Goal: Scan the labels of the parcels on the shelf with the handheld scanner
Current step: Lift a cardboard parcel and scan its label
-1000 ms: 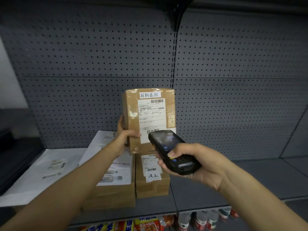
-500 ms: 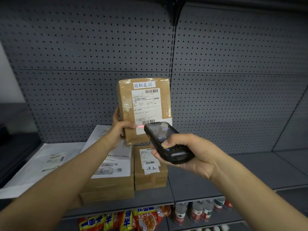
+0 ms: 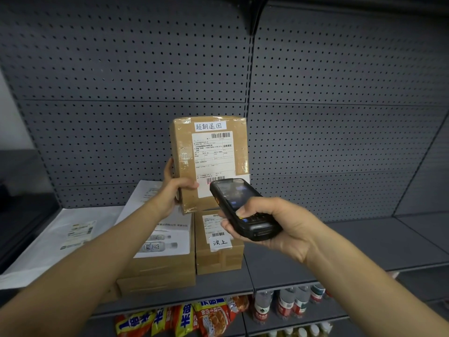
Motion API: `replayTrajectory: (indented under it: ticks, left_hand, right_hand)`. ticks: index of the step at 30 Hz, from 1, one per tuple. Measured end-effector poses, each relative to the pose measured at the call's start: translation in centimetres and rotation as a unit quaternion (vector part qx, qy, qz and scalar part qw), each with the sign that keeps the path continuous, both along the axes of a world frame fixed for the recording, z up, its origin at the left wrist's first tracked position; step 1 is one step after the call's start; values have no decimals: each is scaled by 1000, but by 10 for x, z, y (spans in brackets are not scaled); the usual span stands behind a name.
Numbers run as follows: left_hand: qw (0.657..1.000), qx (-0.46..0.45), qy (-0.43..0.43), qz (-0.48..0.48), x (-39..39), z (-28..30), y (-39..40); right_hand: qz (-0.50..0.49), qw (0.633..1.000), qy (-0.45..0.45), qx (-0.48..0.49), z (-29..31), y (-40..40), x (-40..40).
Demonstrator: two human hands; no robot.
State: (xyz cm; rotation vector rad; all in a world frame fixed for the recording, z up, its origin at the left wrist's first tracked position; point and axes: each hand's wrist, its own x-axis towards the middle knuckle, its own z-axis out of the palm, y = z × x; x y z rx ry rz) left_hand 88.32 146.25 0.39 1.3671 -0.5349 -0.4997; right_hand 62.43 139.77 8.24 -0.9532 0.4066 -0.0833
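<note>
Two bare hands work at the middle of the frame. The left hand grips the lower left edge of an upright brown cardboard parcel, thumb across its front and fingers wrapped behind, holding it raised with its long axis vertical and its white shipping label facing the camera. The right hand is closed around a black handheld scanner, thumb pressed on its keypad. The scanner's long axis runs from lower right to upper left, its far end pointing at the label's lower barcode, where a red glow shows. The scanner sits just below and right of the parcel, overlapping its bottom corner. Beneath, a smaller brown box and a flat brown carton rest on the grey metal shelf.
</note>
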Motion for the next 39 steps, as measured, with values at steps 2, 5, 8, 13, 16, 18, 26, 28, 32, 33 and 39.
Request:
replayTrajectory:
  ticks: [2,5,8,13,16,18,26,28,32,33,39]
  left_hand:
    - [1000,0,2,-1,0,-1,0]
    - [1000,-2,1,-7,0,-1,-1]
    - [1000,-2,0,-9,0,-3,-3]
    - [1000,-2,10,-11,-2,-6,-5]
    - [1000,1,7,-14,-2,-8,-5]
    - [1000,7,10,-11,-1,-9,-4]
    - [1000,15,13,-4,-1,-12,-3]
    - [1000,15,10,0,-1,-12,-3]
    - [1000,14,11,3,-3,-10,-3]
    - [1000,12,12,2,-4,-10,-3]
    - [1000,13,12,1,-5,-9,-2]
  right_hand:
    - [5,1000,-4,-4,0,1,-1]
    - [11,1000,-10,-4,1,4,-4]
    - [6,1000,-9,-10,2,6,-5]
    - [-6,1000,-6,-8,1,5,-6]
    - [-8,1000,-6,-10,0,5,-6]
    - [-9,1000,-4,-13,-1,4,-6]
    - [-11,1000,-14,-2,-5,-3,-8]
    - [-8,1000,-15,-4,-6,-3,-9]
    - [-12,1000,-9,-3,-7,0,-10]
    - [-15,1000,-10,3,-6,0,-10]
    - [-19,999,-19,22,-7,1,-13]
